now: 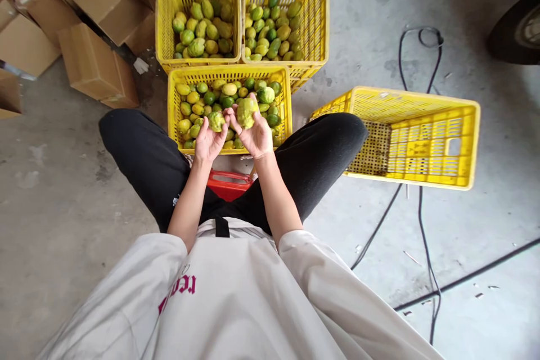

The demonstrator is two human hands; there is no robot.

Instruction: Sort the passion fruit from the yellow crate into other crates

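Over the near crate (172, 102), my left hand (208, 139) grips one fruit (216, 121), my right hand (256, 135) another fruit (246, 112). I judge this sorting; next needs choosing a crate.

Behind the right hand (256, 136) and left hand (210, 140), the near crate (230, 72) is partly hidden, the red stool (229, 184) below the wrists mostly covered, and the tyre (517, 31) far right cut off.
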